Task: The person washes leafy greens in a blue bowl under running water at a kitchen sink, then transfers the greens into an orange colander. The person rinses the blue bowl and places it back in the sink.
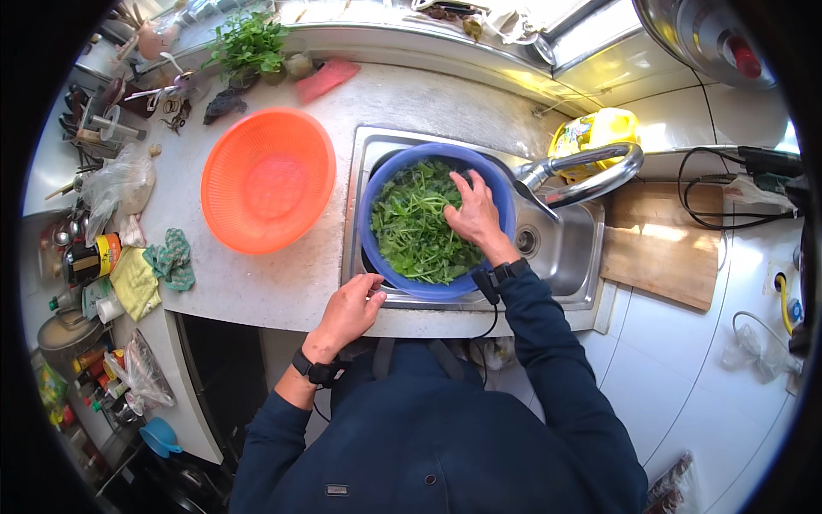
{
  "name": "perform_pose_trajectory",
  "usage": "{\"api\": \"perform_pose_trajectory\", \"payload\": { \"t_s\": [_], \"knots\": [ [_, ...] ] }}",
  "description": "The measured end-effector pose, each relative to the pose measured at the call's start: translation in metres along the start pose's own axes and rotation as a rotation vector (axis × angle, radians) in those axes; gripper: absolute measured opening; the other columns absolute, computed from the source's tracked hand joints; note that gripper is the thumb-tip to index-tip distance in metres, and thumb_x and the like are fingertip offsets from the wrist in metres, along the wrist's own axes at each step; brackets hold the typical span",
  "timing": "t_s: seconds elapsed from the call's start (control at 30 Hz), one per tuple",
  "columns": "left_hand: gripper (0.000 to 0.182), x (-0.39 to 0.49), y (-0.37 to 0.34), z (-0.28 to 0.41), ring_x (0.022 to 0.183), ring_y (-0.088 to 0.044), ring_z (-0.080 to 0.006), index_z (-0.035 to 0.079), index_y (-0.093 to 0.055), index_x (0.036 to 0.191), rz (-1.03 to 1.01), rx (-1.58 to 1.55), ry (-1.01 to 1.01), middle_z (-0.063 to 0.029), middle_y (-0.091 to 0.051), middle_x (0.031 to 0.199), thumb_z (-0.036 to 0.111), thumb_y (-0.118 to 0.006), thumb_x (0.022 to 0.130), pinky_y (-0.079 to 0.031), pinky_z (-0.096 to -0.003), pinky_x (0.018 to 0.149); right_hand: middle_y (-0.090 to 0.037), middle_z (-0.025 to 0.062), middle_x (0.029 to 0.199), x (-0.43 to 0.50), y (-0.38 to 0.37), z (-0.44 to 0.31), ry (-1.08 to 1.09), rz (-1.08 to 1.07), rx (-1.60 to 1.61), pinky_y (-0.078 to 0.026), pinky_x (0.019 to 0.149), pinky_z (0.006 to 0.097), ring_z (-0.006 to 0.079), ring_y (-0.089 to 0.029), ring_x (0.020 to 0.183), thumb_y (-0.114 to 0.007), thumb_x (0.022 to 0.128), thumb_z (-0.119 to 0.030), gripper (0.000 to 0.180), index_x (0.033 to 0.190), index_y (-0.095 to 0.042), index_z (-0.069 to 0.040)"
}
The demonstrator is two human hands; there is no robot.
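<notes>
Leafy greens (417,225) fill a blue plastic basin (374,252) that sits in the left bowl of a stainless steel double sink (571,250). My right hand (474,212) rests on the right side of the greens with its fingers spread, and I cannot tell whether it grips any stems. At the basin's lower left rim is my left hand (352,307), with nothing visible in it and its fingers slightly curled and apart. To the left of the sink an orange plastic colander (268,180) stands on the counter, with nothing in it.
A chrome faucet (591,170) arches over the right sink bowl, beside a yellow plastic container (597,135). Right of the sink is a wooden cutting board (664,244). A potted green plant (249,45), a pink cloth (328,79) and a green rag (172,260) lie around the colander.
</notes>
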State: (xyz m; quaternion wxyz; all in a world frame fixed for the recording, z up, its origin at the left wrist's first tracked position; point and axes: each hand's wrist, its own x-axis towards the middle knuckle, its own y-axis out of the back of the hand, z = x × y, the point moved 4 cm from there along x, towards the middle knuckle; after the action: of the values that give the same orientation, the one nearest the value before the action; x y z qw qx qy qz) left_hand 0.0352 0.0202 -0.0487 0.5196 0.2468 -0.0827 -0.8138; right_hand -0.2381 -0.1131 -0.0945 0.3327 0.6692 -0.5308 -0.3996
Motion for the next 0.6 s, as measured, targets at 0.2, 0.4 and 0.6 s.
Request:
{"api": "perform_pose_trajectory", "payload": {
  "t_s": [0.2,0.4,0.6],
  "knots": [
    [0.027,-0.007,0.011,-0.002,0.095,-0.071,-0.0309,-0.002,-0.066,0.119,0.011,0.013,-0.042,-0.0170,-0.070,0.105,0.012,-0.068,0.096,-0.057,-0.0377,0.082,-0.049,0.0258,0.147,-0.017,-0.031,-0.009,0.065,-0.267,-0.176,-0.054,0.097,0.0534,0.0505,-0.056,0.124,-0.071,0.079,-0.017,0.054,0.133,-0.061,-0.013],
    [0.027,-0.014,0.013,-0.008,0.094,-0.071,-0.0322,-0.001,-0.066,0.118,0.000,0.007,-0.065,-0.0175,-0.071,0.105,0.012,-0.069,0.095,-0.057,-0.0390,0.082,-0.066,0.0216,0.101,-0.018,0.025,0.007,-0.033,0.011,0.121,-0.052,0.085,0.0508,0.0446,-0.064,0.101,-0.065,0.077,-0.004,0.028,0.105,-0.063,-0.004],
    [0.029,-0.018,0.020,-0.015,0.092,-0.071,-0.0315,-0.001,-0.066,0.121,-0.017,-0.014,-0.098,-0.0176,-0.071,0.107,0.012,-0.069,0.095,-0.057,-0.0387,0.083,-0.065,0.0188,0.099,-0.073,0.126,-0.072,0.054,0.225,0.138,-0.052,0.081,0.0454,0.0415,-0.065,0.094,-0.064,0.077,-0.002,0.025,0.102,-0.061,-0.003]
  ]
}}
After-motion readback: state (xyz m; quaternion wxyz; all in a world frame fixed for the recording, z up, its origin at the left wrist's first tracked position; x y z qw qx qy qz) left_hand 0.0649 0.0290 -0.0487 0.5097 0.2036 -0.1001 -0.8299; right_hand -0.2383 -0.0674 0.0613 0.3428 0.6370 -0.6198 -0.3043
